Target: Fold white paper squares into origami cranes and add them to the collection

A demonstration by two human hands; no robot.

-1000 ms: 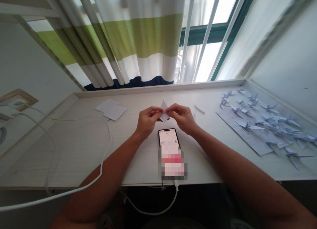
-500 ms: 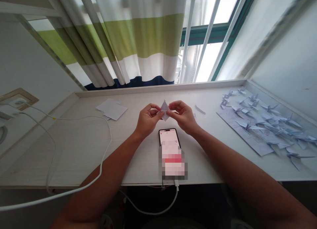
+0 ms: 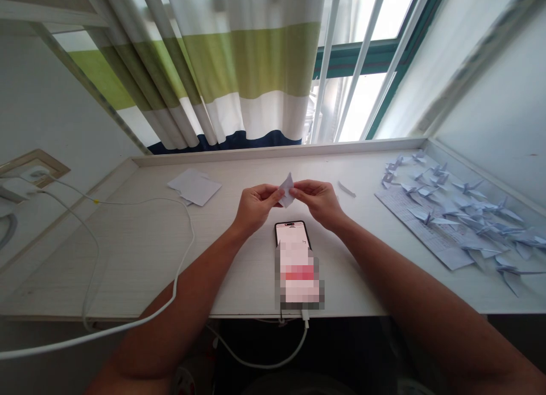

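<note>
Both hands are up over the table, close together, gripping a small folded paper piece (image 3: 287, 191) between them. Left hand (image 3: 256, 206): fingers curled in, nearly closed, fingertips pinching the paper's left side. Right hand (image 3: 319, 201): fingers nearly closed too, pinching its right side. The paper's point sticks up between the hands, well off the table. Just below the hands, a phone (image 3: 292, 231) lies face up on the white table (image 3: 128, 270), lower part blurred out, with a white cable (image 3: 256, 363) running from its bottom end over the table edge. Left of the hands is a small stack of white paper squares (image 3: 195, 186). Right are a paper strip (image 3: 347, 189) and many paper cranes (image 3: 469, 213) on a printed sheet (image 3: 420, 224). Behind the table: striped curtain (image 3: 243, 59), barred window (image 3: 362, 93).
</note>
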